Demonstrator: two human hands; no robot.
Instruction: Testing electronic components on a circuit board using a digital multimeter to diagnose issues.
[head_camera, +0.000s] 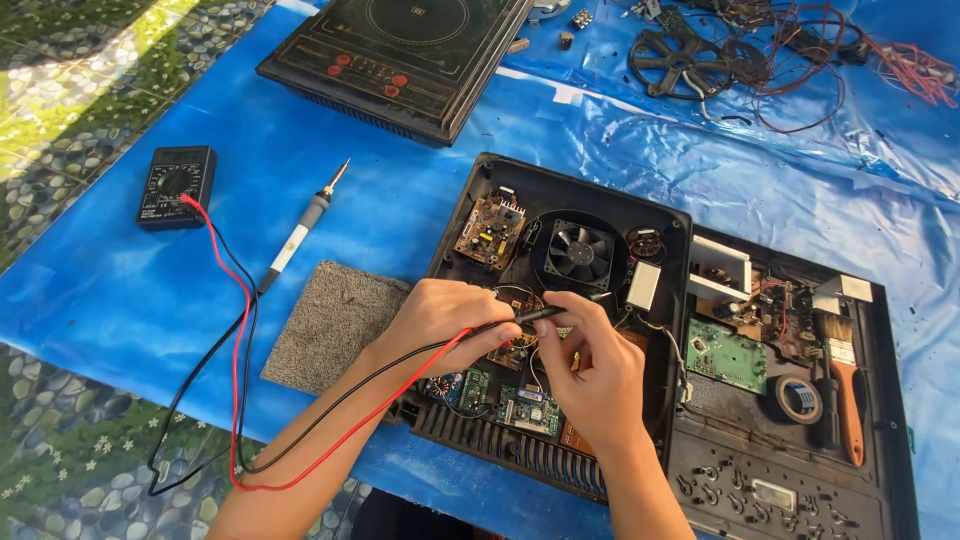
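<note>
Both hands (450, 318) on probes (535, 314), mid-casing (560, 190).

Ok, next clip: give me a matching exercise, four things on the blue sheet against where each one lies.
Things:
1. multimeter
2. soldering iron
3. paintbrush
4. tape roll

Places:
A. inside the right-hand open casing, beside the paintbrush
B. far left on the blue sheet, leads plugged in
C. along the right-hand casing's right side
D. between the multimeter and the opened cooker

Pairs: 1-B, 2-D, 3-C, 4-A
</note>
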